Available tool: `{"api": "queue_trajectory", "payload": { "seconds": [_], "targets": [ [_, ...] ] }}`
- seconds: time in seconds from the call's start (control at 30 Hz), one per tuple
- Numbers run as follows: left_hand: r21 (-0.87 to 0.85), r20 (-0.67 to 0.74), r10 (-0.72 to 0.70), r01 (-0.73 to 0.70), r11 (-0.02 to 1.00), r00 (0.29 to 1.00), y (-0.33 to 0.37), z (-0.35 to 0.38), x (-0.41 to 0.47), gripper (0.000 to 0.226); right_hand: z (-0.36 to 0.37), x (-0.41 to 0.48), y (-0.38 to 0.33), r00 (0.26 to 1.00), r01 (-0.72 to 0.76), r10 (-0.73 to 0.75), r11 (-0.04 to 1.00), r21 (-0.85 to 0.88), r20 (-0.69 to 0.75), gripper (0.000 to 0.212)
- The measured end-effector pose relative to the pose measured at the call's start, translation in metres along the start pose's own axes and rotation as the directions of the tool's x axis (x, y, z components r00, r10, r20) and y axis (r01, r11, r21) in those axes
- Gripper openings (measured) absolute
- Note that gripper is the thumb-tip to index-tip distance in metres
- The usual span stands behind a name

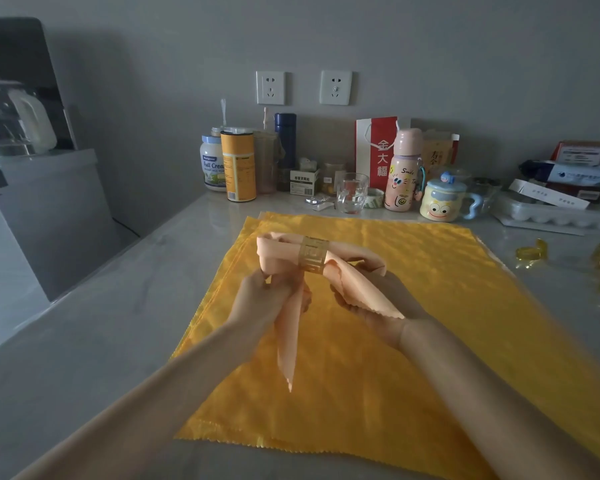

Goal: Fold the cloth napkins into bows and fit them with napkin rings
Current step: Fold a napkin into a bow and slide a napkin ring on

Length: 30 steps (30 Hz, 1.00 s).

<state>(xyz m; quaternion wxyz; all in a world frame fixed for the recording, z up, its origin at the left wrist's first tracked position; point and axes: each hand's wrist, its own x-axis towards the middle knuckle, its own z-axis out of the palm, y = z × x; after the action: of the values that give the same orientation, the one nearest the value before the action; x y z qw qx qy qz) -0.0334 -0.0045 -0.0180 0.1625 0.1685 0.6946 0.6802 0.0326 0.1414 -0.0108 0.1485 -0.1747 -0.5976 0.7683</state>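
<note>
At the centre of the frame the peach napkin (291, 327) is held up off the counter (101, 341), with the gold napkin ring (314, 254) already cinched round its middle, so the job in hand looks like shaping the bow rather than threading it. The left hand (260, 299) sits just below and left of the ring, its fingers curled round the gathered cloth where the left loop meets the long tail that hangs down towards the bottom of the frame; holding there probably keeps the pleats from sliding out of the ring. The right hand (371, 303) lies below and right of the ring, palm up under the right loop, with the shorter tail draped across it (its fingers are covered by cloth, so I cannot tell how far they curl or whether they pinch anything). Lifting the bow clear likely lets both loops be plumped evenly. Beneath it lie stacked yellow napkins (395, 375), spread flat and apparently still to be folded, and spare gold rings (530, 252) wait near the right edge.
</note>
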Motion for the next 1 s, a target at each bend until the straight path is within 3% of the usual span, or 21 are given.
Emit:
{"api": "queue_trajectory", "payload": {
  "seconds": [0.07, 0.2, 0.3, 0.4, 0.5, 0.57, 0.67, 0.77, 0.87, 1.0],
  "targets": [
    [-0.043, 0.021, -0.045, 0.045, 0.998, 0.999, -0.002, 0.006, -0.003, 0.013, 0.005, -0.002, 0.006, 0.998, 0.062, -0.064, 0.996, -0.056, -0.025, 0.021],
    [-0.222, 0.197, -0.018, 0.062, 0.973, 0.98, 0.001, 0.012, -0.003, 0.055, 0.016, -0.009, 0.013, 0.971, 0.231, -0.236, 0.967, -0.109, -0.031, 0.011],
    [-0.215, 0.098, 0.02, 0.002, 0.977, 0.995, -0.006, 0.018, -0.002, 0.056, 0.022, -0.015, 0.018, 0.954, 0.3, -0.298, 0.936, -0.184, 0.038, 0.008],
    [-0.274, 0.072, -0.016, 0.035, 0.961, 0.997, -0.01, 0.016, -0.001, 0.067, 0.022, -0.011, 0.018, 0.958, 0.285, -0.286, 0.939, -0.19, 0.024, 0.008],
    [-0.339, 0.069, -0.027, 0.049, 0.939, 0.997, -0.01, 0.016, -0.003, 0.049, 0.015, 0.0, 0.019, 0.96, 0.262, -0.278, 0.932, -0.249, -0.033, 0.013],
    [-0.393, 0.011, -0.098, 0.094, 0.915, 0.995, -0.011, 0.02, -0.005, 0.027, 0.013, 0.004, 0.023, 0.959, 0.258, -0.28, 0.931, -0.258, -0.052, 0.02],
    [-0.417, -0.058, -0.159, 0.121, 0.901, 0.985, -0.012, 0.026, -0.005, 0.014, 0.014, 0.004, 0.027, 0.958, 0.252, -0.276, 0.94, -0.232, -0.077, 0.021],
    [-0.317, -0.079, -0.116, 0.086, 0.944, 0.99, -0.012, 0.027, -0.006, 0.021, 0.012, 0.003, 0.023, 0.965, 0.208, -0.234, 0.957, -0.201, -0.116, 0.015],
    [0.049, -0.071, 0.028, -0.024, 0.998, 0.997, -0.014, 0.023, -0.005, 0.019, 0.006, 0.005, 0.017, 0.972, 0.146, -0.184, 0.961, -0.236, -0.147, 0.016],
    [0.373, -0.043, 0.228, -0.196, 0.907, 0.973, -0.014, 0.014, -0.001, 0.014, -0.001, 0.008, 0.01, 0.987, 0.067, -0.103, 0.96, -0.272, -0.122, 0.019]
  ]
}}
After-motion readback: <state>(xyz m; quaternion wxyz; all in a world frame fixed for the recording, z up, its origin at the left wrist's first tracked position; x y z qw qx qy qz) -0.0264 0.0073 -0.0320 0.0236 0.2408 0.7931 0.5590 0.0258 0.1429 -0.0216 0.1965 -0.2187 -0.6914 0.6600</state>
